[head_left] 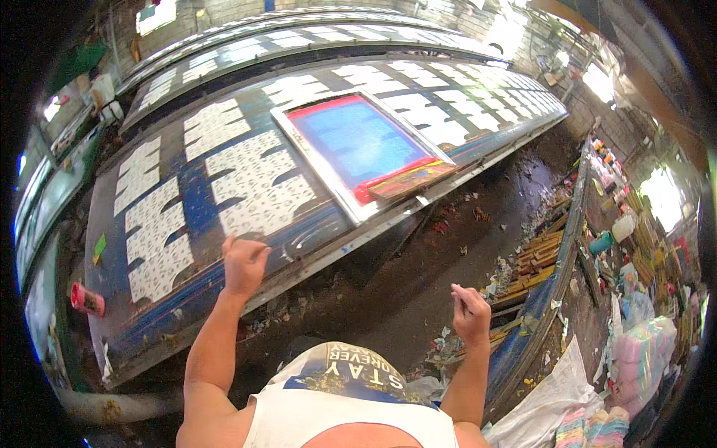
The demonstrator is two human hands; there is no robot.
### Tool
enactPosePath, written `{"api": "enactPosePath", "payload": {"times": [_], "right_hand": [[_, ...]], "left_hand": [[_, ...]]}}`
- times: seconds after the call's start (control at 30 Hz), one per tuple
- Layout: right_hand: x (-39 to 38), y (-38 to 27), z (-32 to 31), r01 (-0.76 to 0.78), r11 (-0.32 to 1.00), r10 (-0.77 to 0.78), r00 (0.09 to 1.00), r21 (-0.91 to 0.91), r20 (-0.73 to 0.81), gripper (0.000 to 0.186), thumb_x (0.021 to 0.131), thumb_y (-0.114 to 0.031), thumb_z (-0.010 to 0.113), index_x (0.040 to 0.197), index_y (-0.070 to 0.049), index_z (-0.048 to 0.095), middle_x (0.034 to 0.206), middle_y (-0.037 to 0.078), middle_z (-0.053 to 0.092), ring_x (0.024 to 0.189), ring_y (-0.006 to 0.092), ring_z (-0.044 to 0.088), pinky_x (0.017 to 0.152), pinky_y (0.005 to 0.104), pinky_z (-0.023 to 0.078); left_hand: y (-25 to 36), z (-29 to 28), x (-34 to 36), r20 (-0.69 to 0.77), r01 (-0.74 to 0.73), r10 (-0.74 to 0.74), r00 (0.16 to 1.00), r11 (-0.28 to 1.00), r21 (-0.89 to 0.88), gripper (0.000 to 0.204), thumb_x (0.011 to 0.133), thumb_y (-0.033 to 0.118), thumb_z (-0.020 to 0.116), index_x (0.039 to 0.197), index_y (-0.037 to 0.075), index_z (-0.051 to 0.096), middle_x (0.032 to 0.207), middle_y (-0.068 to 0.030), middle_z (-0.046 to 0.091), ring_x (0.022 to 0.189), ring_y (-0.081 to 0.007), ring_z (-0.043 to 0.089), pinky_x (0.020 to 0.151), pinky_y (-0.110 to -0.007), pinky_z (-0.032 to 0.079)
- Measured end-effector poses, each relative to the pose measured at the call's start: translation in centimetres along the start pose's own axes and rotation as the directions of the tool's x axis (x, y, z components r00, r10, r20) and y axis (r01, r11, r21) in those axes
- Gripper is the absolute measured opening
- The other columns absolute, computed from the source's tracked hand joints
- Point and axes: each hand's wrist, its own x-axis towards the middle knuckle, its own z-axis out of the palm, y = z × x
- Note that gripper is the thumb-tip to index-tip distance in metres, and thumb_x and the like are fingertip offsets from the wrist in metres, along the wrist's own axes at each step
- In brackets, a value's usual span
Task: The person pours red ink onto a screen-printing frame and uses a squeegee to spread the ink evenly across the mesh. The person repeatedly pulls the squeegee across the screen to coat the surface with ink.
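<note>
My left hand (245, 267) hovers at the near edge of a long printing table (149, 332), beside white fabric pieces (258, 198) with small dark prints. Its fingers are loosely bent, the thumb apart, and nothing shows in them. My right hand (471, 315) is raised over the aisle, away from the table, its fingers curled together with nothing visible inside. Ahead of me a metal-framed printing screen (320, 170) lies on the table, with blue mesh and a red border. A wooden squeegee (414, 181) rests across its near right end, by red ink.
A red tub (87, 300) stands at the table's left corner. Plain white fabric pieces (366, 77) lie farther along. Scraps litter the aisle floor (396, 284). On the right are stacked wood strips (538, 257), a curved ledge (556, 287) and plastic-wrapped bundles (642, 358). More tables stand behind.
</note>
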Motion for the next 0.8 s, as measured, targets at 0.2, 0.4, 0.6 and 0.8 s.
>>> {"api": "enactPosePath", "payload": {"times": [0.2,0.4,0.6,0.8], "right_hand": [[2.7,6.5,-1.5,-0.071,0.997,0.071,0.997,-0.017,0.006,0.029,0.097,0.007,0.074,0.122,-0.005,0.081,0.095,0.016,0.078,0.083,0.0326,0.077,0.073,0.0393,0.059],[14.6,12.1,0.6,0.085,0.996,-0.080,0.988,-0.035,0.135,0.042,0.088,0.008,0.071,0.124,-0.010,0.081,0.098,0.013,0.079,0.087,0.0343,0.078,0.076,0.0431,0.063],[23.7,16.9,2.9,0.196,0.981,-0.192,0.948,0.008,0.254,0.042,0.085,0.007,0.077,0.122,-0.011,0.080,0.097,0.012,0.078,0.086,0.0343,0.077,0.076,0.0441,0.063],[28.6,24.1,5.1,0.119,0.989,-0.139,0.950,0.089,0.278,0.027,0.084,0.000,0.088,0.109,-0.008,0.079,0.081,0.011,0.072,0.071,0.0326,0.071,0.064,0.0435,0.057]], "left_hand": [[-2.9,7.7,3.7,-0.069,0.390,-0.411,0.909,0.897,-0.207,0.011,0.102,0.012,0.078,0.104,0.001,0.079,0.087,-0.0115,0.079,0.078,-0.0207,0.075,0.075,-0.035,0.057],[-3.9,17.0,11.4,0.004,0.519,-0.527,0.850,0.837,-0.174,0.016,0.103,0.014,0.078,0.110,0.000,0.081,0.095,-0.0123,0.081,0.085,-0.0194,0.076,0.081,-0.037,0.060],[-3.0,28.4,17.9,0.038,0.645,-0.667,0.744,0.702,-0.302,0.046,0.102,0.016,0.080,0.144,-0.002,0.072,0.121,-0.0185,0.080,0.100,-0.0245,0.078,0.090,-0.037,0.062],[-0.6,33.8,21.7,0.004,0.720,-0.733,0.681,0.668,-0.191,0.061,0.098,0.018,0.082,0.148,-0.012,0.065,0.129,-0.0214,0.074,0.113,-0.0289,0.075,0.094,-0.041,0.061]]}}
